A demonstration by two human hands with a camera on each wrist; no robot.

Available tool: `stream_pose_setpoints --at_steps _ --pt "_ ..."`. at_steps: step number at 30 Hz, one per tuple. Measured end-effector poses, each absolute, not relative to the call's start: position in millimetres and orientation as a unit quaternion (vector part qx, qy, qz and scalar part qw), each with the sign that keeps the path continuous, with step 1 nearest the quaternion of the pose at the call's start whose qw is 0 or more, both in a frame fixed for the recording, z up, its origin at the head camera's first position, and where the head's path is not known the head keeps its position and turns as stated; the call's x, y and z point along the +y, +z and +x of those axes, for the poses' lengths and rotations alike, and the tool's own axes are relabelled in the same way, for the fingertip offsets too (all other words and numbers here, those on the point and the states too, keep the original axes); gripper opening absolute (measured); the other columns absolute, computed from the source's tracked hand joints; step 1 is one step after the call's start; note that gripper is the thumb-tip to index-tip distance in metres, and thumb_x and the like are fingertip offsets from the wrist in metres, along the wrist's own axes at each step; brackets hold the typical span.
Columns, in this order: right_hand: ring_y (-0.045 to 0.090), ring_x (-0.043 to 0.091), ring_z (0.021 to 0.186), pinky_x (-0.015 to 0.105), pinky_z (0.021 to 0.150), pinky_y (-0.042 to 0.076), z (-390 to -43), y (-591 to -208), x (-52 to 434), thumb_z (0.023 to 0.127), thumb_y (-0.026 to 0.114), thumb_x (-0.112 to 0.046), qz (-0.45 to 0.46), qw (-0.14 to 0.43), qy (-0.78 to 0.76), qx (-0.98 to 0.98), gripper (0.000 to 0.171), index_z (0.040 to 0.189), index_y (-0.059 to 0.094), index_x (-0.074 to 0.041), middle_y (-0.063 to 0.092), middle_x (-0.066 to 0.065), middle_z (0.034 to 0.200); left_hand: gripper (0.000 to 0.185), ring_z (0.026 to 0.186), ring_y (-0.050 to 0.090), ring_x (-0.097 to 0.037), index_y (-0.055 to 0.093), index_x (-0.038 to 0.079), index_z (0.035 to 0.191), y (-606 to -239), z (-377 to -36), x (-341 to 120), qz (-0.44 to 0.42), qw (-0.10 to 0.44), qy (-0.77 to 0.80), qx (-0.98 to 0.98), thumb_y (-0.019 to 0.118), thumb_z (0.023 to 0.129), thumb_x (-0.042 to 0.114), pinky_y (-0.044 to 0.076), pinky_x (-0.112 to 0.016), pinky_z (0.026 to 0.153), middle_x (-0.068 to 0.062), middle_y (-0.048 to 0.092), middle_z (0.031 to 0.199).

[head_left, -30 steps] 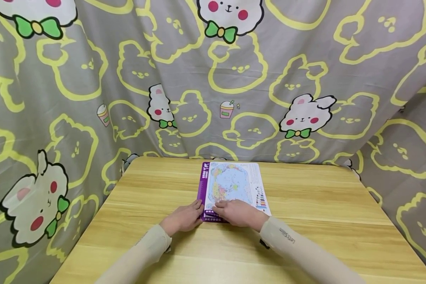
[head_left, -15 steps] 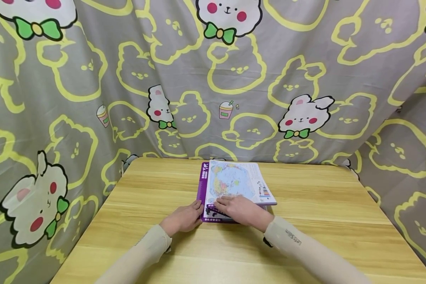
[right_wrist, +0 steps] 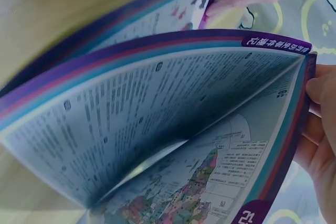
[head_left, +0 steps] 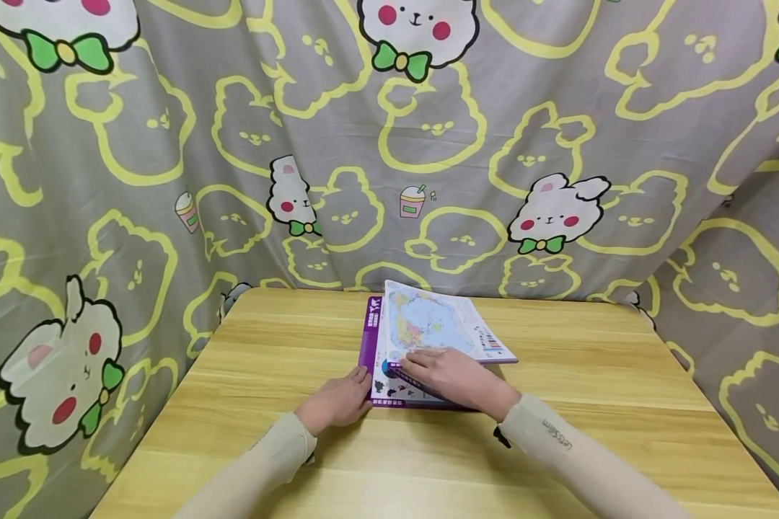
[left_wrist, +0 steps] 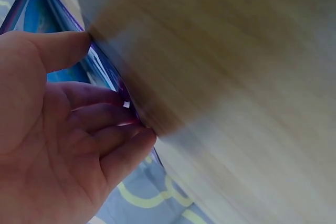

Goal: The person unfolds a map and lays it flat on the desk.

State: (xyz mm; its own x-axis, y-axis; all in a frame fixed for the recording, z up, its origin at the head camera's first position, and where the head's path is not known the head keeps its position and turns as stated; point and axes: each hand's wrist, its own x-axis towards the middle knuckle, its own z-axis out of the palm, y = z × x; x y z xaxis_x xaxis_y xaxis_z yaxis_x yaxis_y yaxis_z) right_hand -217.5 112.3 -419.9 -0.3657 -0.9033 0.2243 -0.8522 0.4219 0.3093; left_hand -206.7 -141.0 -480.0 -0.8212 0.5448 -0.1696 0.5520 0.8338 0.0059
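A folded world map [head_left: 428,324] with a pale blue map face is lifted and tilted over a second, purple-edged map layer [head_left: 367,339] on the table. My right hand [head_left: 457,375] pinches the near left edge of the upper map between thumb and fingers. In the right wrist view its printed leaves [right_wrist: 157,93] spread apart, with text on one and a coloured map on the other. My left hand [head_left: 337,400] holds the near left corner of the lower layer; in the left wrist view its thumb and fingertips [left_wrist: 139,137] meet that edge.
The maps lie on a wood-grain table [head_left: 266,339], toward its back edge. A grey curtain [head_left: 337,130] with yellow outlines and cartoon animals hangs behind and along both sides.
The upper map has lifted off the lower layer, tilted and shifted right with my right hand, baring more printed surface beneath. My left hand has stayed at the corner.
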Motion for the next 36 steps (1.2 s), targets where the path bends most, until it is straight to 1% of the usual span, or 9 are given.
stream_pose_setpoints --at_steps 4,8,17,23,27,29,32,34,36 --pt "0.058 0.02 0.113 0.034 0.091 0.049 -217 -414 119 0.094 0.054 -0.006 0.53 0.187 -0.069 -0.824 0.038 0.132 0.055 -0.011 0.06 0.007 0.125 0.055 0.133 0.035 -0.034 0.041 -0.004 0.139 -480 -205 -139 0.279 0.08 -0.025 0.956 0.051 0.097 0.031 0.036 -0.043 0.104 -0.024 0.038 0.144" --pt "0.059 0.02 0.112 0.034 0.088 0.051 -218 -408 125 0.093 0.056 -0.004 0.527 0.188 -0.065 -0.827 0.04 0.132 0.055 -0.01 0.06 0.007 0.125 0.054 0.133 0.036 -0.035 0.043 -0.001 0.139 -481 -205 -137 0.272 0.082 -0.028 0.958 0.05 0.097 0.032 0.038 -0.044 0.103 -0.023 0.038 0.144" --pt "0.057 0.023 0.114 0.036 0.088 0.051 -219 -403 145 0.086 0.064 0.003 0.522 0.185 -0.035 -0.832 0.05 0.133 0.054 -0.009 0.058 0.009 0.128 0.055 0.132 0.036 -0.036 0.045 -0.003 0.138 -479 -203 -133 0.267 0.081 -0.033 0.96 0.049 0.098 0.034 0.038 -0.045 0.103 -0.025 0.039 0.142" --pt "0.057 0.025 0.114 0.039 0.087 0.051 -222 -401 160 0.083 0.06 0.01 0.525 0.204 -0.006 -0.827 0.053 0.133 0.053 -0.007 0.057 0.011 0.129 0.055 0.132 0.037 -0.037 0.045 -0.005 0.137 -481 -204 -130 0.264 0.076 -0.045 0.961 0.048 0.098 0.035 0.038 -0.045 0.103 -0.026 0.04 0.141" --pt "0.058 0.026 0.113 0.04 0.086 0.052 -224 -401 170 0.082 0.058 0.009 0.529 0.222 0.011 -0.819 0.053 0.133 0.052 -0.006 0.057 0.011 0.129 0.056 0.131 0.037 -0.037 0.046 -0.005 0.136 -480 -205 -129 0.262 0.074 -0.045 0.961 0.049 0.098 0.036 0.038 -0.045 0.103 -0.026 0.041 0.14" --pt "0.058 0.026 0.113 0.04 0.085 0.052 -225 -402 175 0.086 0.054 0.007 0.533 0.229 0.019 -0.814 0.049 0.133 0.052 -0.005 0.057 0.012 0.129 0.057 0.131 0.037 -0.037 0.046 -0.005 0.136 -480 -205 -129 0.263 0.076 -0.044 0.961 0.049 0.098 0.037 0.038 -0.045 0.103 -0.026 0.041 0.14" --pt "0.059 0.027 0.111 0.04 0.083 0.053 -227 -403 181 0.1 0.033 -0.001 0.536 0.247 0.025 -0.807 0.038 0.133 0.052 -0.005 0.057 0.012 0.128 0.058 0.131 0.038 -0.037 0.047 -0.006 0.135 -481 -205 -129 0.263 0.079 -0.041 0.961 0.05 0.097 0.037 0.037 -0.045 0.103 -0.026 0.041 0.14" --pt "0.06 0.027 0.11 0.04 0.081 0.053 -227 -404 185 0.104 0.016 -0.01 0.537 0.262 0.027 -0.802 0.046 0.132 0.053 -0.005 0.058 0.012 0.128 0.058 0.131 0.038 -0.037 0.046 -0.006 0.135 -481 -205 -128 0.262 0.08 -0.04 0.961 0.05 0.097 0.037 0.037 -0.045 0.104 -0.026 0.041 0.14" --pt "0.06 0.027 0.108 0.04 0.079 0.054 -228 -404 188 0.104 0.005 -0.015 0.538 0.275 0.029 -0.796 0.056 0.131 0.053 -0.004 0.058 0.013 0.127 0.058 0.131 0.038 -0.037 0.047 -0.006 0.135 -481 -205 -128 0.26 0.08 -0.037 0.961 0.051 0.097 0.037 0.037 -0.045 0.104 -0.026 0.042 0.14"
